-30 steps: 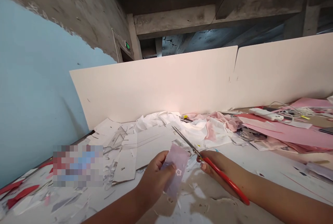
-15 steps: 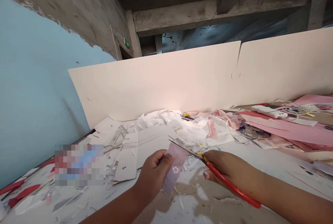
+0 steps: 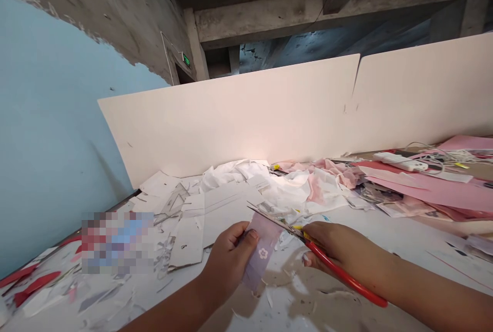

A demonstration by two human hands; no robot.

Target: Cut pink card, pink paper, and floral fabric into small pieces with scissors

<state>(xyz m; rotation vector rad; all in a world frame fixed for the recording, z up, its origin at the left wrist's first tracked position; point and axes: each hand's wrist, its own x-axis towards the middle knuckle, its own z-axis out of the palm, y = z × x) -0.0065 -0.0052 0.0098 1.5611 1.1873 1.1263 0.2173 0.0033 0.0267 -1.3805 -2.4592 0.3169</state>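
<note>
My left hand [image 3: 227, 262] pinches a small pale purple paper strip [image 3: 262, 255] with a white flower printed on it, holding it just above the white table [image 3: 385, 239]. My right hand [image 3: 339, 252] grips red-handled scissors [image 3: 308, 242]. Their metal blades point left and lie across the top edge of the strip, nearly closed. Thin paper slivers lie on the table below the strip.
White card offcuts [image 3: 208, 214] and crumpled white and pink paper [image 3: 308, 188] pile up behind the hands. Pink sheets [image 3: 435, 190] and a white power strip [image 3: 400, 161] with cables lie at the right. A white board [image 3: 269, 116] walls the table's back. Red scraps [image 3: 26, 286] lie far left.
The scissor blades swung down from pointing up-left to lying flatter across the strip's top edge, and closed. My left hand and the strip stayed almost still.
</note>
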